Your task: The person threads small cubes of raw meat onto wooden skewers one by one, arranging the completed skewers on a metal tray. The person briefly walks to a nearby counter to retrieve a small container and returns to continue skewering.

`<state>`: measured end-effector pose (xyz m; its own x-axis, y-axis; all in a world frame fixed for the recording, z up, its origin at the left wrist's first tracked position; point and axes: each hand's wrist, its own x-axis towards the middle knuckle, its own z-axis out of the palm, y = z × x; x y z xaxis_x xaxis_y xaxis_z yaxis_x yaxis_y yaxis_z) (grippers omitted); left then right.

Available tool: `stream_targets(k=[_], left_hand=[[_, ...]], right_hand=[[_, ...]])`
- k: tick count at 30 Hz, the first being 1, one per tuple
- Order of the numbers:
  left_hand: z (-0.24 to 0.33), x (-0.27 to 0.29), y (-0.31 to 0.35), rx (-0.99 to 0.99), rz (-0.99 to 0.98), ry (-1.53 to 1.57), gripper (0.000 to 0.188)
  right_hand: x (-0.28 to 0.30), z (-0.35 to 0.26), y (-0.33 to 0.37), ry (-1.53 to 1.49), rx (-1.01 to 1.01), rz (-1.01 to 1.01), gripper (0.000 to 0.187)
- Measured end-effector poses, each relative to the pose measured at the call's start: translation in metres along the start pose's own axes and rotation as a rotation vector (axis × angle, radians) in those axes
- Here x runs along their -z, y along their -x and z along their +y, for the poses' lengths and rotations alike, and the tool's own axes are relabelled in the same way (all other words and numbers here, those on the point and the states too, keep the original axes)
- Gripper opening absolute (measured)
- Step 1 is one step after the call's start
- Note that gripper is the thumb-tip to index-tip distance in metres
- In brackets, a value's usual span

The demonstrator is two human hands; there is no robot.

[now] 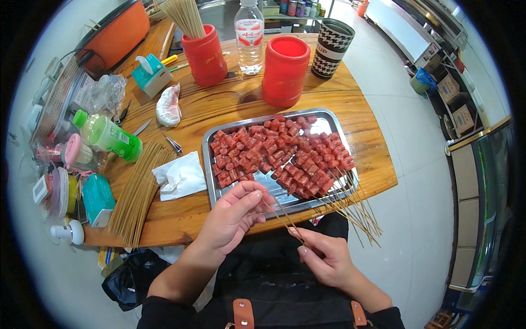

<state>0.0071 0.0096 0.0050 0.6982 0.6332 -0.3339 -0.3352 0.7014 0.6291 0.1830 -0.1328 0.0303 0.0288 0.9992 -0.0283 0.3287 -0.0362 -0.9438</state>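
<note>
In front of my chest my right hand [323,255] pinches two thin bamboo skewers [287,217] near their lower ends. They slant up and left to my left hand [235,211], whose thumb and forefinger are closed at their upper ends. What sits between those fingertips is hidden. Just beyond lies a steel tray [207,159] with many red meat cubes [252,148]. At its right side, threaded meat skewers [307,175] lie in a pile. Their bare bamboo sticks [356,214] stick out over the tray's near right rim and the table edge.
A bundle of bamboo skewers [139,192] and a crumpled tissue [181,175] lie left of the tray. Behind stand a red skewer holder [205,57], a water bottle [250,44], a red canister [286,71] and a patterned cup [331,49]. A green bottle [112,137] leans at left.
</note>
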Motion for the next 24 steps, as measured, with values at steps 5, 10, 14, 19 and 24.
stream_targets(k=[5,10,14,19,24], left_hand=[[0.0007,0.0005,0.0012,0.010,0.029,0.031,0.015],[0.0054,-0.0016,0.0011,-0.014,0.001,0.002,0.016],[0.0060,-0.0026,0.0026,-0.023,0.002,-0.040,0.015],[0.0051,-0.0051,0.0052,-0.054,0.032,-0.092,0.014],[0.0082,-0.0072,0.0060,-0.042,-0.006,-0.156,0.013]], right_hand=[[0.0004,0.0006,0.0057,-0.086,-0.055,0.048,0.027],[0.0018,0.0013,0.0091,0.023,-0.108,0.033,0.015],[-0.0020,0.0016,0.0089,0.018,-0.063,0.115,0.011],[-0.0028,-0.0005,0.0084,0.048,-0.062,0.128,0.010],[-0.0006,-0.0007,0.0099,0.071,-0.072,0.100,0.009]])
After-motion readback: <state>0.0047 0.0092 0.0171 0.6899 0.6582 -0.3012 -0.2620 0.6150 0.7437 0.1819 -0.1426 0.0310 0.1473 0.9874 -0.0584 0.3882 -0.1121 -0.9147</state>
